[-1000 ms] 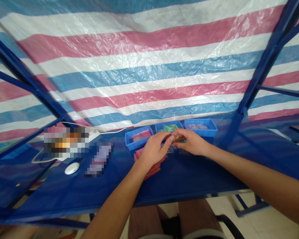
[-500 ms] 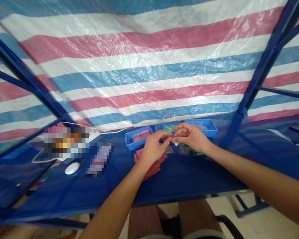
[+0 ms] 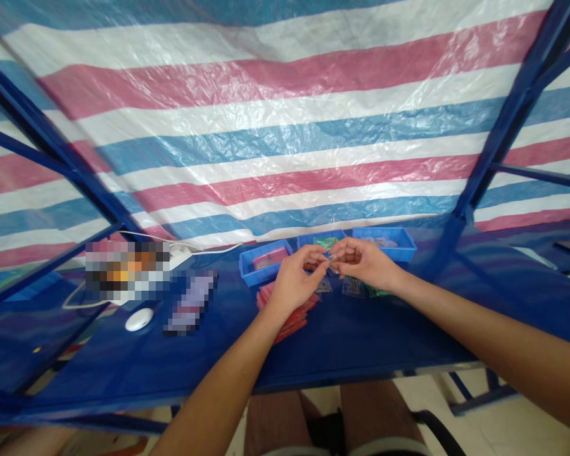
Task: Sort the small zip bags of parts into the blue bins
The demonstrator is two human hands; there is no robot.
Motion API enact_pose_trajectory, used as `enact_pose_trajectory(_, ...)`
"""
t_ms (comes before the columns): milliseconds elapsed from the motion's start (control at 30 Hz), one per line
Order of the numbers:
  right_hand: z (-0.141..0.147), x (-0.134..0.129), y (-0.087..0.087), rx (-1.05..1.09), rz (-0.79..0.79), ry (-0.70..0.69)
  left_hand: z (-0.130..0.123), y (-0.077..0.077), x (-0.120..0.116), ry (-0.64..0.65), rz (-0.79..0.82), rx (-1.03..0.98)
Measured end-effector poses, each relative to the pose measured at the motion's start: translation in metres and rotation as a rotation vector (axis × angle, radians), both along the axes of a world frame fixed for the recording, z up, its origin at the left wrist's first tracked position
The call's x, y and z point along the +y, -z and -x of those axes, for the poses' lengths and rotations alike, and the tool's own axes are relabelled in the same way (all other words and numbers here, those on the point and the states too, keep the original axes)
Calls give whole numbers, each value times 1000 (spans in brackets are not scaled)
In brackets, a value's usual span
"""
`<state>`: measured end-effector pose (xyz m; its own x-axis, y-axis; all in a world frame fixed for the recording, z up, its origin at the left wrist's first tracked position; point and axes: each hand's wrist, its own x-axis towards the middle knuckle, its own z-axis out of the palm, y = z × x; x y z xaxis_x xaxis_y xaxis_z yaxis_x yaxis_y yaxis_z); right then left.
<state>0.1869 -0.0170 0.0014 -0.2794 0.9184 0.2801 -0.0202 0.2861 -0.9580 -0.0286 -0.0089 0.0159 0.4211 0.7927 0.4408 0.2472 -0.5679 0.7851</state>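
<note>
My left hand (image 3: 300,272) and my right hand (image 3: 365,261) meet fingertip to fingertip above the blue table. Both are closed in a pinch on a small clear plastic packet (image 3: 333,266), mostly covered by the fingers. Beneath my left wrist lies a pile of red packets (image 3: 289,320). Small clear packets with dark contents (image 3: 353,287) lie on the table below my hands. A green packet (image 3: 377,292) shows partly under my right wrist.
Behind my hands stand a left blue bin (image 3: 261,277) with pink packets, a middle blue bin (image 3: 308,239) with green ones, and a right blue bin (image 3: 406,253) with clear ones. A white oval object (image 3: 139,320) lies left, near a power strip (image 3: 180,256).
My fingertips have shifted slightly, and the clear packet between them shows a little more. Both hands stay in nearly the same place.
</note>
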Motion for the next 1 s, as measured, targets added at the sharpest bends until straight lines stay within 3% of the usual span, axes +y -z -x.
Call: enact_pose_trajectory(1000, 2, 2, 4, 158, 172, -16, 3, 5, 8, -36, 84, -131)
